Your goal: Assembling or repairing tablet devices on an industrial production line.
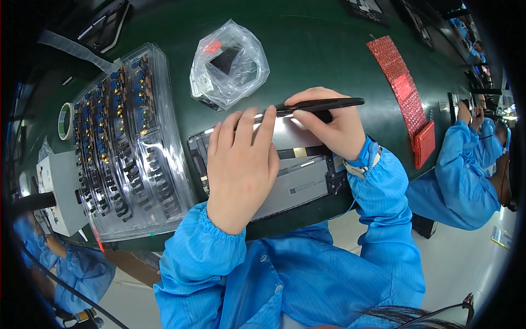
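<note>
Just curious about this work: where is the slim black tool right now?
In the head view, right of centre, the slim black tool is in the right hand, at the far edge of the flat device, near the left hand.

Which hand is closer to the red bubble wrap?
Right. The right hand is left of the bubble wrap; the left hand lies farther left, over the device.

Even light reaches the green tabletop (312, 49), fading toward the black fisheye rim, where straight edges bow. Glare streaks the clear component tray (160, 82), crumpled plastic bag (251, 66) and silvery panel (291, 135); distant co-workers (468, 41) look soft.
</note>
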Demonstrator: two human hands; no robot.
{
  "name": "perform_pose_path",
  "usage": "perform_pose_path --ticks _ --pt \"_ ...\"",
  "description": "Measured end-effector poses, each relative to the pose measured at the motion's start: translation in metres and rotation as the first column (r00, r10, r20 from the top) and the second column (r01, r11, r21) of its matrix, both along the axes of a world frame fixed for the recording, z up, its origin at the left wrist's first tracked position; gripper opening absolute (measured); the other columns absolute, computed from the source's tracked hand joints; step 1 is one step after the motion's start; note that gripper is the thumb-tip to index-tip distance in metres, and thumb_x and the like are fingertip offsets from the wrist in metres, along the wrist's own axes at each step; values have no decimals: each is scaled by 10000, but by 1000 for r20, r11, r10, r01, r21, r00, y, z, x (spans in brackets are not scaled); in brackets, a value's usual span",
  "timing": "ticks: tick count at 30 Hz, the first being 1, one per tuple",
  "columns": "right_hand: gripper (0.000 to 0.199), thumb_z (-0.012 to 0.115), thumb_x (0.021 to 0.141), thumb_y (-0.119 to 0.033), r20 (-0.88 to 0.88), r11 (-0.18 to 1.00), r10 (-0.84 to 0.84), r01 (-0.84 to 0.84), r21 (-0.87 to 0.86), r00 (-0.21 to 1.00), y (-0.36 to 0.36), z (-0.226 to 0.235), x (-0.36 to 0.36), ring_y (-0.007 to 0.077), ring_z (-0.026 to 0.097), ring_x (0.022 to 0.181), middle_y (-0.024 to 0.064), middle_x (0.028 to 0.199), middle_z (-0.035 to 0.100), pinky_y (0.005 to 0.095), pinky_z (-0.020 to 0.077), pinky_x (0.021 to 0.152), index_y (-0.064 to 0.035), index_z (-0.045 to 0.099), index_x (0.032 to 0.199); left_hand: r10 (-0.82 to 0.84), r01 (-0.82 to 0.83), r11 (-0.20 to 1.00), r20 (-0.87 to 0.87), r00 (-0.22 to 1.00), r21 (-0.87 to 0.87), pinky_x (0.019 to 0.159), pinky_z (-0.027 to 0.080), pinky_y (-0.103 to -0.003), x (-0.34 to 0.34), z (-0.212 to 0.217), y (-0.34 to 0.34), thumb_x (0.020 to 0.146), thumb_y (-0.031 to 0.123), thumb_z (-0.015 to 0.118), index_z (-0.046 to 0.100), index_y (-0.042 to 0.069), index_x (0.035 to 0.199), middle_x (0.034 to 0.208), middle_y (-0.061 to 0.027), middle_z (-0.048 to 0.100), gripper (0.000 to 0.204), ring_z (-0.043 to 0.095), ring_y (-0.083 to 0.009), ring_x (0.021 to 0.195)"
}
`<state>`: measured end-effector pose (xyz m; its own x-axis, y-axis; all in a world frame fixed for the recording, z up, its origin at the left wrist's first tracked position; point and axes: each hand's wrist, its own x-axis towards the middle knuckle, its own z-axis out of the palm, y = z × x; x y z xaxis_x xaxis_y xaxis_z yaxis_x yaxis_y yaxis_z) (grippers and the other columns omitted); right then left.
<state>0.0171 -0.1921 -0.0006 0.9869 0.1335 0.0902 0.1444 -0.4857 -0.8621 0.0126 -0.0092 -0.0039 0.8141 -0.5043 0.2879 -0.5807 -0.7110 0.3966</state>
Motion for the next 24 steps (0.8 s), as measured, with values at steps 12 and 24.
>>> perform_pose_path --ticks 12,24 --pt "188 589 747 -7 -15 1000 -11 11 20 1000 1 3 -1 185 578 808 112 890 611 279 459 723 3 627 930 38 -39 999 -78 996 -13 920 352 -428 -4 0 2 742 119 580 302 -5 1306 1159 -117 465 641 431 -277 1090" --pt "187 586 736 0 45 1000 1 -2 13 999 0 0 -1 194 577 816 110 888 612 291 456 741 -2 628 919 35 -33 999 -55 998 24 928 348 -426 -4 0 2 748 130 583 296 -10 1309 1168 -117 458 645 422 -278 1098"
